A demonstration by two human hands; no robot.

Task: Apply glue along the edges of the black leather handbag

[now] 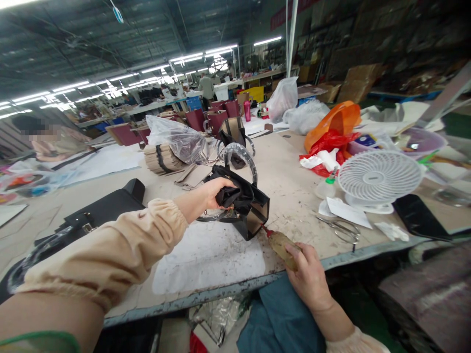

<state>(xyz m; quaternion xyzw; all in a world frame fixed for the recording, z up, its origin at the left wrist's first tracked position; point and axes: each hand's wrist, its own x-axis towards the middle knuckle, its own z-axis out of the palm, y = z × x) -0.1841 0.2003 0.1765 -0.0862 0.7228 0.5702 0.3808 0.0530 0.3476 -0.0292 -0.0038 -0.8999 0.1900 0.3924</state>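
Note:
My left hand grips the black lining at the top of a small black handbag, which stands on the worktable with its plastic-wrapped handles up. Close to the table's front edge, my right hand holds a yellowish squeeze bottle. Its red nozzle tip touches the bag's lower right corner. A white sheet lies under and in front of the bag.
A white desk fan, scissors and a black phone lie to the right. Orange and red plastic bags sit behind them. A larger black bag lies left. More bags and another person are farther back.

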